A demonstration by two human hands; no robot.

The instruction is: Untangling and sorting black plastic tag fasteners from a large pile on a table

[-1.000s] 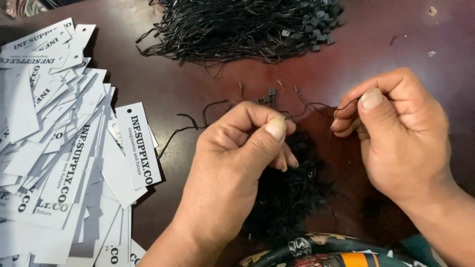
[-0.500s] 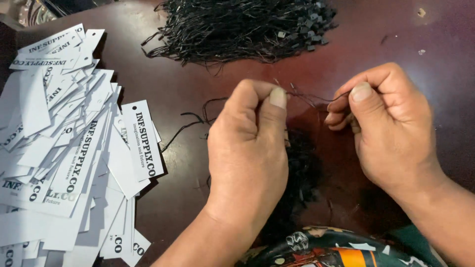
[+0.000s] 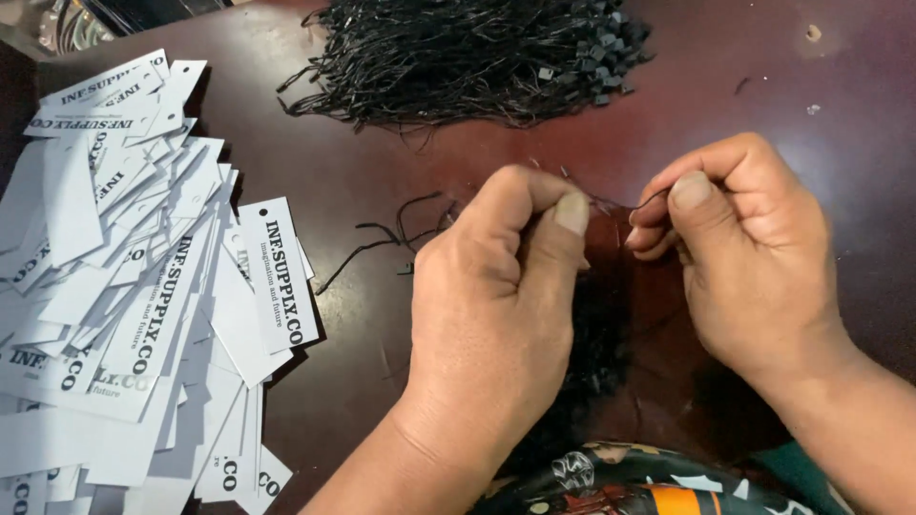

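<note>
Black string (image 3: 611, 202) between both hands, white tags (image 3: 143, 286) left.

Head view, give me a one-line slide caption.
Both hands, left and right, pinch a black string beside white tags.

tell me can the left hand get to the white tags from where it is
Probably yes. The left hand sits just right of the tags, with only bare table and a few loose black strings between. Its fingers pinch a thin string, though.

A small workshop for garment tagging: a dark wooden bench (image 3: 401, 143) carries a heap of white paper hang tags (image 3: 124, 305) at left and a bundle of black strings (image 3: 468, 57) at the far side.
</note>
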